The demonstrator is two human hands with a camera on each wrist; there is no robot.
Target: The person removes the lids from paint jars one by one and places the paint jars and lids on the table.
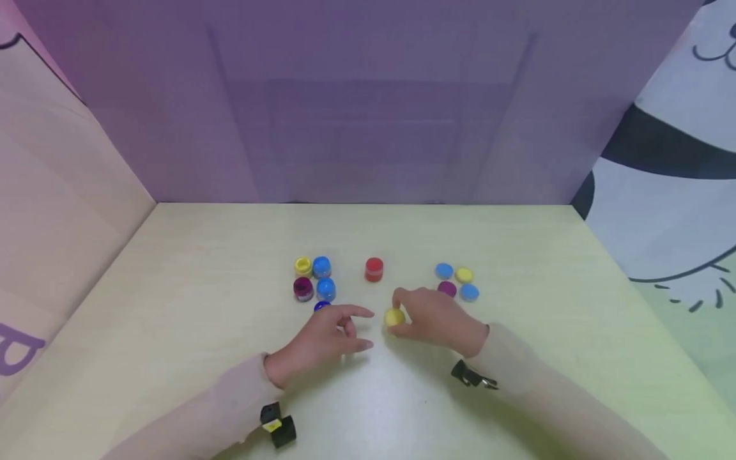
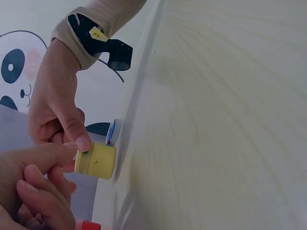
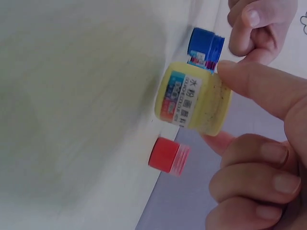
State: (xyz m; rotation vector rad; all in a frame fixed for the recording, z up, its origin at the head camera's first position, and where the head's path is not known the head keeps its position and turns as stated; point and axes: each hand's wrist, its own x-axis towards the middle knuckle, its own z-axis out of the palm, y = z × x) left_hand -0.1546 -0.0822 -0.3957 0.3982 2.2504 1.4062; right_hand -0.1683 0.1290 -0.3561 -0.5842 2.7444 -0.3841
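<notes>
My right hand [image 1: 438, 321] pinches a small yellow gouache paint jar [image 3: 192, 98] between thumb and finger, just over or on the table. The jar's printed label faces the right wrist camera. My left hand [image 1: 324, 338] is close by on the left, its index finger and thumb spread apart with a gap between them; in the head view it stops short of the jar. Beyond both hands stands a red paint jar [image 1: 374, 269]. A dark blue jar [image 3: 205, 47] is partly hidden behind my left hand in the head view.
Left of the red jar several paint jars stand together: a yellow one [image 1: 303, 267], a purple one [image 1: 303, 289] and light blue ones [image 1: 326, 289]. On the right lie loose round lids: yellow [image 1: 464, 275], purple [image 1: 446, 289] and blue [image 1: 469, 292]. A purple panel [image 1: 368, 140] borders the table's far edge.
</notes>
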